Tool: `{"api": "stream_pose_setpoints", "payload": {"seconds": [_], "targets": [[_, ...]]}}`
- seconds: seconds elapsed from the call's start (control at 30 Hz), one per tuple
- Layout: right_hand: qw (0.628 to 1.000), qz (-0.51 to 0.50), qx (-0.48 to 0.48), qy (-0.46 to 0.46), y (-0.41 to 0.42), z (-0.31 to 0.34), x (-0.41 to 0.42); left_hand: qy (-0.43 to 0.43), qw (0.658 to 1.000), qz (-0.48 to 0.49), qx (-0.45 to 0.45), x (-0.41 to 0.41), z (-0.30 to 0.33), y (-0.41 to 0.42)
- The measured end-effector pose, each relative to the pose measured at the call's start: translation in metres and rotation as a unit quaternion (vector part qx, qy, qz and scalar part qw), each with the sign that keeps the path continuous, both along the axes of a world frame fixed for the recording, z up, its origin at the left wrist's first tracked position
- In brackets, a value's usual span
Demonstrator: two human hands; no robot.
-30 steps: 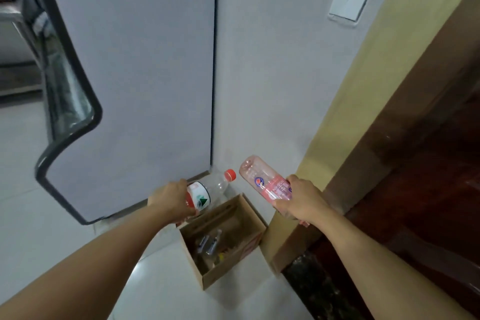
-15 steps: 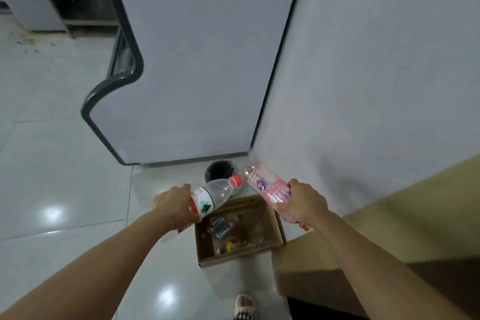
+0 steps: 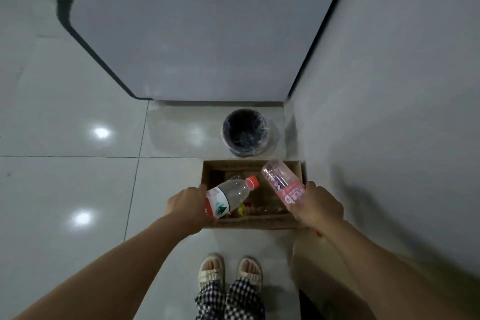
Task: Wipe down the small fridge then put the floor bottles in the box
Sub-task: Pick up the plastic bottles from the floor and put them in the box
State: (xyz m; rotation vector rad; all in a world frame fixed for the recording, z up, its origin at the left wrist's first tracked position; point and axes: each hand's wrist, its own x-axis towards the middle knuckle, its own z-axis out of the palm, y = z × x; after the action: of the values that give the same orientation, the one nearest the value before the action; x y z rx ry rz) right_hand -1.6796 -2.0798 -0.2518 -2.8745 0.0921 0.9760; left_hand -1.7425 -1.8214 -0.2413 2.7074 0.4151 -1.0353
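Note:
An open cardboard box stands on the floor by the wall, with several bottles lying inside. My left hand grips a clear bottle with a red cap by its base, tilted over the box's left part. My right hand grips a pink bottle by its lower end, its far end pointing up over the box's right part. The fridge rises behind the box, grey with a dark edge.
A small round bin with a dark liner stands between the box and the fridge. A grey wall runs along the right. My sandalled feet are just before the box. White glossy tiles spread to the left.
The view has tipped down, so the box now lies straight below my hands and my feet show. Both bottles have moved over the box's opening, still held.

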Motion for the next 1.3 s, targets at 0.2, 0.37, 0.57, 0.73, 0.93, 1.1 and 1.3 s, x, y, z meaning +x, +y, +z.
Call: {"api": "stream_pose_setpoints", "payload": {"seconds": [0.2,0.37,0.57,0.73,0.93,1.1,1.3], "targets": [[1.0,-0.024,-0.013,0.011,-0.009,-0.12,0.011,0.019,0.999,-0.02,-0.016,0.026,-0.129,-0.016],[0.998,-0.05,-0.001,0.03,-0.011,-0.233,0.017,0.024,0.999,-0.031,-0.017,0.042,-0.248,-0.029],[0.999,-0.038,-0.024,0.022,-0.001,-0.333,0.031,0.021,0.996,-0.084,-0.016,0.057,-0.356,-0.035],[0.998,-0.036,-0.043,0.033,0.006,-0.383,0.043,0.019,0.996,-0.089,-0.01,0.059,-0.415,-0.038],[0.997,-0.045,-0.052,0.039,0.005,-0.417,0.048,0.002,0.994,-0.107,-0.013,0.059,-0.449,-0.045],[0.997,-0.045,-0.008,0.065,0.004,-0.428,0.044,-0.008,0.993,-0.117,-0.028,0.066,-0.45,-0.052],[0.997,0.024,-0.005,0.069,0.006,-0.395,0.024,0.007,0.988,-0.153,-0.002,0.07,-0.411,-0.054]]}}
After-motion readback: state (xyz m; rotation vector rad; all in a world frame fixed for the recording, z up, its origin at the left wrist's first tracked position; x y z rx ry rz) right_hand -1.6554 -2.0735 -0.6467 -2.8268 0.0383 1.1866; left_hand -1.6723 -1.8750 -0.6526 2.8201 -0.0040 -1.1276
